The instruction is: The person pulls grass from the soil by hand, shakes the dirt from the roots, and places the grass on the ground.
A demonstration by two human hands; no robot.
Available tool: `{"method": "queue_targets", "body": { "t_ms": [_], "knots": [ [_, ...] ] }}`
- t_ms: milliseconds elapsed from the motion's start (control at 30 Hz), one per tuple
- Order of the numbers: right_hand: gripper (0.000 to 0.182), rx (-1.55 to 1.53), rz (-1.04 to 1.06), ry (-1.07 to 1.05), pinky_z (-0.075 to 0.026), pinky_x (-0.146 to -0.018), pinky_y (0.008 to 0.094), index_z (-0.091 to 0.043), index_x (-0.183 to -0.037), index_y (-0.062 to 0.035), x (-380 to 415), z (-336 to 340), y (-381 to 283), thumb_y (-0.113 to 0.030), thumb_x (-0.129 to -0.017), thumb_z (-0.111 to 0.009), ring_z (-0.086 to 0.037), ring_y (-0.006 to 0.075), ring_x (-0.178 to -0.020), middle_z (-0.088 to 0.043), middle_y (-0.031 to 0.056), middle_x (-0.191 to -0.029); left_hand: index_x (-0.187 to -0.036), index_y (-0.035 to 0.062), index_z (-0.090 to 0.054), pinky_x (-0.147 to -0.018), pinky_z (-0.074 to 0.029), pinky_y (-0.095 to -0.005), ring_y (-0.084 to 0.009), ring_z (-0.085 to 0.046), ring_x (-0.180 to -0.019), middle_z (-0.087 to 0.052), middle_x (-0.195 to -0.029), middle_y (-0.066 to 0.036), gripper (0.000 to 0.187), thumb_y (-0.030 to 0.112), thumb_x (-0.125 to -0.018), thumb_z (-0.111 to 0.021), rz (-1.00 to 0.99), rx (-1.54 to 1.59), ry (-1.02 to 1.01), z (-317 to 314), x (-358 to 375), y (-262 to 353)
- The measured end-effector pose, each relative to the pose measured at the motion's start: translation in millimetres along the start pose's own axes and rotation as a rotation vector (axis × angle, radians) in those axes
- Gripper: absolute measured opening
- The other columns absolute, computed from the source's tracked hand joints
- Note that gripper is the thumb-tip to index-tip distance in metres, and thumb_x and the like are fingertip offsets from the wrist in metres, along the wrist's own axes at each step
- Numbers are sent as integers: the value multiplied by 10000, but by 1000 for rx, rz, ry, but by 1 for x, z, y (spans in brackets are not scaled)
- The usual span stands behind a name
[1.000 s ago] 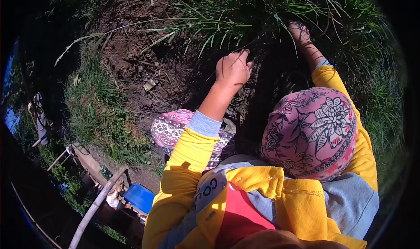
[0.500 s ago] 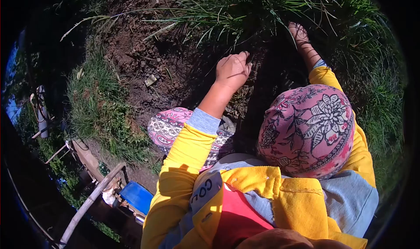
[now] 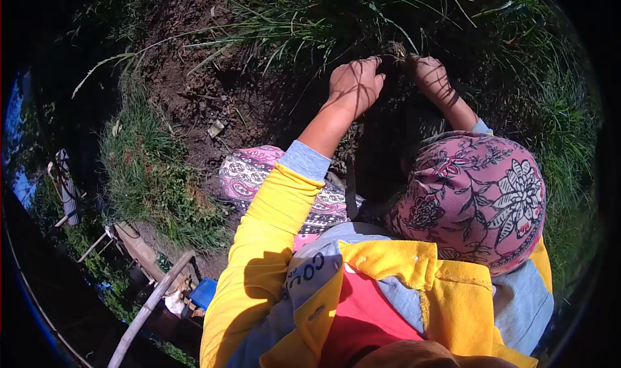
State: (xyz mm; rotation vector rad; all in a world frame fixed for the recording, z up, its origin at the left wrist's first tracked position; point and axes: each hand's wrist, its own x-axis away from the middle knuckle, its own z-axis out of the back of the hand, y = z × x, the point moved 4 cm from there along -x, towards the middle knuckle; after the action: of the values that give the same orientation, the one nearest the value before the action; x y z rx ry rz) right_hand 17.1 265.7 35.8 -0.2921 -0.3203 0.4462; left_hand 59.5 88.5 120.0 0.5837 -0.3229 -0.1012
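Both hands meet at the base of a grass clump point(image 3: 362, 12) at about 12 o'clock in the view. The left hand point(image 3: 354, 83) is curled, fingers bent in toward the roots, and the right hand point(image 3: 428, 77) sits just beside it at 1 o'clock, also curled. Between them a small tuft of roots and stems point(image 3: 396, 49) shows, and both hands appear closed on it, though shadow hides the fingertips and the exact grip cannot be told.

The grass blades have their long axis running from the hands outward: they fan up toward 12 o'clock and spill sideways toward 10 and 2 o'clock, roots pointing down toward the person. The clump stands at the edge of a patch of bare dark soil point(image 3: 200, 89) at 10 o'clock from the hands.

The yellow sleeves point(image 3: 272, 225) reach forward from 6 o'clock, and a patterned pink head covering point(image 3: 479, 200) lies at 4 o'clock. A blue container point(image 3: 204, 292) sits at 7 o'clock beside a pale pole point(image 3: 152, 303); what is inside it cannot be seen.
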Motion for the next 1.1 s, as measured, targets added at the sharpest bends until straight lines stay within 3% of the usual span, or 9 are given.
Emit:
{"method": "queue_targets", "body": {
  "t_ms": [133,267,433,533,667,800,900,1033,1100],
  "knots": [
    [136,-36,85,227,-473,-605,389,-566,-862,-71,-5,42,-24,-146,-800,-472,-596,303,-700,-595,147,-732,-1046,102,-577,-731,-467,-388,-301,-589,-838,-623,-927,-116,302,236,-777,-549,-143,-37,315,13,0,27],
    [143,146,136,47,-474,-627,390,-559,-868,-59,-20,-2,17,-113,-777,-464,-605,296,-740,-609,143,-775,-1059,104,-571,-747,-466,-389,-300,-587,-852,-617,-954,-118,319,245,-774,-559,-19,-139,261,12,10,16],
    [144,-71,139,243,-482,-612,392,-570,-838,-46,-26,29,9,-144,-771,-487,-611,287,-721,-608,146,-738,-1049,103,-566,-751,-465,-394,-300,-586,-850,-617,-944,-119,317,262,-775,-570,-7,-156,247,7,28,7],
    [120,522,178,277,-485,-574,374,-573,-809,-75,-17,-9,16,-155,-755,-502,-618,265,-704,-614,129,-734,-1056,81,-560,-758,-461,-387,-295,-582,-870,-615,-948,-118,324,226,-768,-580,20,-139,206,2,22,12],
    [79,-52,237,348,-455,-505,364,-538,-771,-78,-17,23,4,-126,-747,-480,-581,250,-599,-578,94,-668,-1055,73,-562,-745,-467,-390,-297,-581,-881,-609,-970,-121,324,212,-763,-564,17,-82,159,-7,22,6],
    [121,414,273,235,-473,-567,386,-541,-851,-72,-23,-7,20,-128,-763,-480,-609,295,-721,-602,121,-755,-1043,74,-572,-732,-474,-374,-294,-584,-876,-612,-966,-119,311,207,-763,-567,-19,-41,160,-4,12,9],
    [120,-14,217,197,-474,-579,405,-532,-853,-59,-32,19,-1,-115,-777,-458,-601,320,-735,-596,112,-763,-1035,81,-578,-734,-474,-368,-282,-588,-875,-617,-962,-105,300,208,-764,-573,12,-19,147,-6,15,6],
    [180,206,158,287,-487,-653,407,-540,-938,-47,-59,14,9,-115,-788,-466,-595,326,-817,-600,136,-899,-1035,85,-579,-743,-472,-368,-275,-587,-883,-622,-958,-92,300,215,-764,-576,10,10,140,-4,12,5],
    [209,371,71,42,-504,-654,391,-559,-958,-46,-70,20,24,-131,-792,-465,-601,309,-816,-606,136,-896,-1032,85,-581,-748,-471,-365,-274,-586,-887,-625,-955,-90,298,216,-764,-577,9,-10,144,-5,15,1]
  ]
}}
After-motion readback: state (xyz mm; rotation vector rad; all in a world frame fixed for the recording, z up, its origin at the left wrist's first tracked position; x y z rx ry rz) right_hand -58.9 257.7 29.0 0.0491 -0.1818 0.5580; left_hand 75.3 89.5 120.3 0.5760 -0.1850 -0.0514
